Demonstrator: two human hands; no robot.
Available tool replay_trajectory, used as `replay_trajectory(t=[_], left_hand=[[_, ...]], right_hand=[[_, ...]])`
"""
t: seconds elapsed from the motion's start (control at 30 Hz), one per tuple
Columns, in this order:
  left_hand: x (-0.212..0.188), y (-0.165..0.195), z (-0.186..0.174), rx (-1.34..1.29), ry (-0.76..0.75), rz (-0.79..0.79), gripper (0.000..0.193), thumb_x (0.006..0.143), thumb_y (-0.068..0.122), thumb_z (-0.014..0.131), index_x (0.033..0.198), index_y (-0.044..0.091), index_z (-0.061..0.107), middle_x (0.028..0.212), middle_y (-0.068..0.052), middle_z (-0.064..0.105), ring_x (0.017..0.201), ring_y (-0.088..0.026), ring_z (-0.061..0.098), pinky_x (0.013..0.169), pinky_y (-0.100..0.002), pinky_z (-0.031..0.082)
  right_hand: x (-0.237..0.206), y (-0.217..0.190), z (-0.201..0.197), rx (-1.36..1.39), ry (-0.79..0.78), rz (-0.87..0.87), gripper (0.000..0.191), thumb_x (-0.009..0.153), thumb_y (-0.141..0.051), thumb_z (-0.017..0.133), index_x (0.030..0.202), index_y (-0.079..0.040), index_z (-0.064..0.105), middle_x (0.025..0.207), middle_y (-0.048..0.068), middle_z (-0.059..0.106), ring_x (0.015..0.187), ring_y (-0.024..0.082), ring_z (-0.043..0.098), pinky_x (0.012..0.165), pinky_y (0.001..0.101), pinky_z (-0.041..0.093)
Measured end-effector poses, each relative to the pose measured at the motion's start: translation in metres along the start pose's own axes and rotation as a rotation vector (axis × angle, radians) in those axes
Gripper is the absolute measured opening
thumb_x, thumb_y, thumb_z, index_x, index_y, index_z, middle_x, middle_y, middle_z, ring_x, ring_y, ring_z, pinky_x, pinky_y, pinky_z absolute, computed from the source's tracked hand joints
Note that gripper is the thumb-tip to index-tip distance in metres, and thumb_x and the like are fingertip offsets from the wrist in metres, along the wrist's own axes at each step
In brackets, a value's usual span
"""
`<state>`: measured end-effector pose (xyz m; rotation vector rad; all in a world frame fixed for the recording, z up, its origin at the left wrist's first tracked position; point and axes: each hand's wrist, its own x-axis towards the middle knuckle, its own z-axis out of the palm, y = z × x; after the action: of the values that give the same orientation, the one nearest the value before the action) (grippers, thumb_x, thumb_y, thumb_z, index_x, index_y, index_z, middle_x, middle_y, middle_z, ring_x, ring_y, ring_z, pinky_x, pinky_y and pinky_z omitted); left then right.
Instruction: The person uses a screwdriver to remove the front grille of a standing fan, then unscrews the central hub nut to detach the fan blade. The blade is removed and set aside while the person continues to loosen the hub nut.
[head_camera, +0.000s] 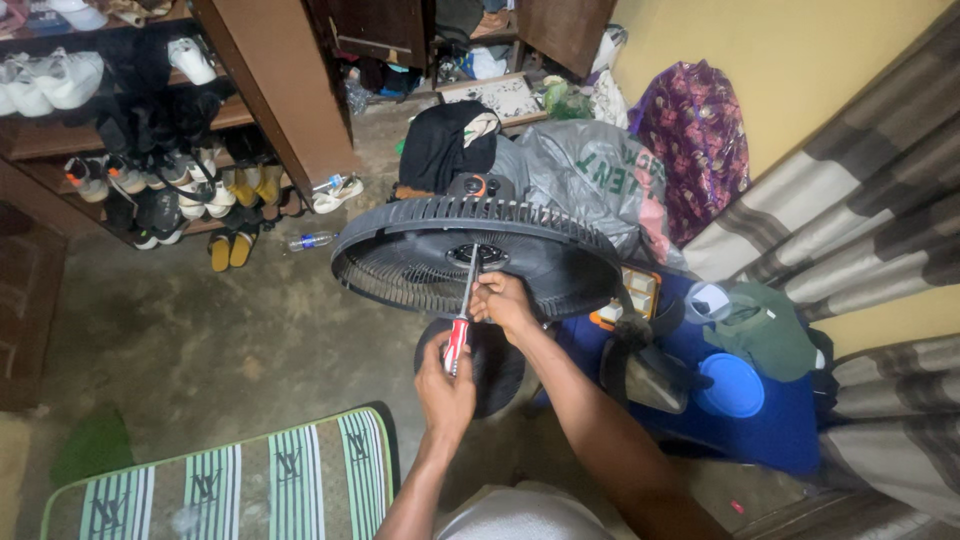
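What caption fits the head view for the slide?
Left hand grips a red-handled screwdriver at the hub of a black fan grille; right hand steadies its shaft.

This is a room in a home. Wooden shelves (60, 135) on one side are full of shoes (150, 185), and more shoes sit on the bare gray floor (200, 340). Clothes and bags (590, 170) are piled up by a yellow wall (780, 70). A striped curtain (860, 200) hangs on the other side. A striped cushion (230, 485) lies near the person.
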<state>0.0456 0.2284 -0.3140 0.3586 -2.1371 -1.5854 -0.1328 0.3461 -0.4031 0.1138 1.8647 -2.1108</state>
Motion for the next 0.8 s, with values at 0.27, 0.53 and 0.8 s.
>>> replay_trajectory(t=[0.27,0.53,0.8], left_hand=[[-0.001,0.003,0.001,-0.049,-0.024,-0.066,0.025,0.089,0.013,0.067,0.112,0.004,0.067,0.077,-0.012,0.072,0.056,-0.018,0.059,0.055,-0.035,0.049],[0.000,-0.001,0.002,0.006,0.009,0.051,0.026,0.090,0.012,0.067,0.113,0.002,0.066,0.092,-0.018,0.074,0.081,-0.030,0.074,0.073,-0.041,0.055],[-0.002,0.010,-0.001,0.006,-0.046,-0.090,0.027,0.090,0.013,0.066,0.115,0.003,0.066,0.089,-0.017,0.074,0.072,-0.032,0.072,0.068,-0.042,0.055]], right_hand=[[0.002,0.005,-0.001,0.037,0.015,-0.021,0.019,0.100,-0.006,0.061,0.117,0.003,0.057,0.083,0.013,0.067,0.064,0.018,0.064,0.056,0.0311,0.052],[-0.001,0.002,0.000,-0.013,0.017,-0.009,0.023,0.100,-0.010,0.062,0.118,0.004,0.058,0.085,0.013,0.070,0.067,0.018,0.067,0.057,0.0317,0.056],[-0.001,0.001,-0.001,0.015,0.013,-0.018,0.024,0.099,-0.008,0.062,0.119,0.004,0.056,0.083,0.014,0.069,0.065,0.019,0.067,0.057,0.0317,0.055]])
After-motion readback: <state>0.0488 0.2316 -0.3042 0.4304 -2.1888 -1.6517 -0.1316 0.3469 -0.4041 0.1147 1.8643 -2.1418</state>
